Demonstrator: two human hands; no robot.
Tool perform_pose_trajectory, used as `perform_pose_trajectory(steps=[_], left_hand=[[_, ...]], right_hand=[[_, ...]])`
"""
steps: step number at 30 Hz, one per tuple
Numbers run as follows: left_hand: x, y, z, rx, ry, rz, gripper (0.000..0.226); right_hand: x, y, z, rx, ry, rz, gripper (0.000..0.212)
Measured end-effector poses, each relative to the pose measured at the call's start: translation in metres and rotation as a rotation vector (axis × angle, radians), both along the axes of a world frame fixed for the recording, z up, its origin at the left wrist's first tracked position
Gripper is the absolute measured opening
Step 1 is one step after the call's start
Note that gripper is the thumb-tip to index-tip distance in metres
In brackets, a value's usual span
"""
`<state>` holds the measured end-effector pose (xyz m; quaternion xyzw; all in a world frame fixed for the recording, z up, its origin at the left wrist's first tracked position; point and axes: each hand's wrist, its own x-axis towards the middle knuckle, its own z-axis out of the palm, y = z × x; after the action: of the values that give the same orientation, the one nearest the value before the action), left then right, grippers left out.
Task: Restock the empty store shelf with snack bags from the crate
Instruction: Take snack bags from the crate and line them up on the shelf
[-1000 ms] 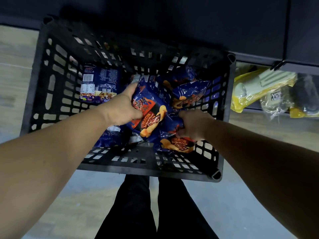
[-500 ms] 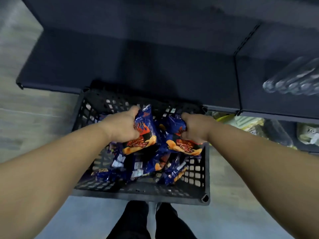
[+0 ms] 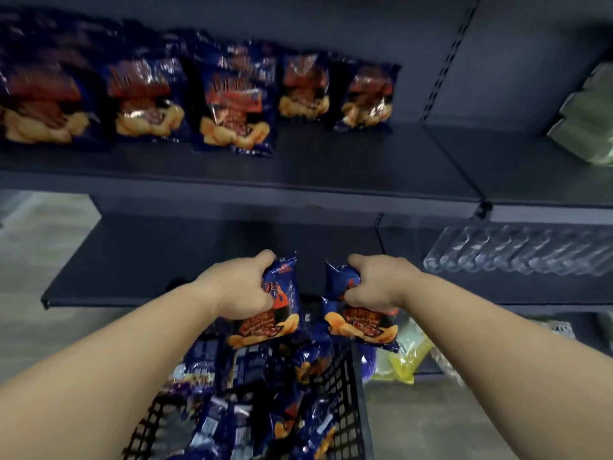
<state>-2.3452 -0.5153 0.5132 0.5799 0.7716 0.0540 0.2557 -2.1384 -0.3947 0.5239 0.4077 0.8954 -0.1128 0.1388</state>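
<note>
My left hand (image 3: 242, 288) grips a blue and orange snack bag (image 3: 272, 313) by its upper half. A second bag of the same kind (image 3: 360, 323) is gripped in my right hand (image 3: 378, 287). Both bags hang in the air above the black plastic crate (image 3: 351, 403), which holds several more blue bags (image 3: 245, 393). Just beyond my hands lies a dark lower shelf (image 3: 139, 260) with nothing on its left part. On the upper shelf (image 3: 331, 161), several matching snack bags (image 3: 235, 101) stand in a row.
Clear plastic packs (image 3: 520, 250) lie on the lower shelf at the right. A greenish package (image 3: 587, 121) sits on the upper shelf at far right. Yellow and clear bags (image 3: 404, 360) lie low, right of the crate. Wooden floor (image 3: 36, 234) shows at left.
Both hands have lifted their bags up out of the crate toward the shelves. The view has tilted upward, bringing the stocked upper shelf into sight.
</note>
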Motion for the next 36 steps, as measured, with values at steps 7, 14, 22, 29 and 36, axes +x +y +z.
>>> perform_pose_trajectory(steps=[7, 14, 22, 29, 36], left_hand=[[0.058, 0.024, 0.054, 0.083, 0.046, 0.003, 0.039], [0.104, 0.048, 0.108, 0.179, 0.089, 0.014, 0.055], [0.097, 0.069, 0.163, 0.244, 0.197, 0.023, 0.060], [0.056, 0.103, 0.197, 0.324, 0.283, -0.009, 0.078], [0.023, 0.154, 0.217, 0.313, 0.397, 0.001, 0.056]], right_hand=[[0.059, 0.017, 0.052, 0.116, 0.086, 0.043, 0.026], [0.105, 0.044, 0.106, 0.204, 0.158, 0.079, 0.030], [0.089, 0.069, 0.142, 0.297, 0.236, 0.117, 0.021], [0.059, 0.096, 0.172, 0.348, 0.291, 0.051, 0.022], [0.038, 0.124, 0.184, 0.354, 0.244, -0.015, 0.030]])
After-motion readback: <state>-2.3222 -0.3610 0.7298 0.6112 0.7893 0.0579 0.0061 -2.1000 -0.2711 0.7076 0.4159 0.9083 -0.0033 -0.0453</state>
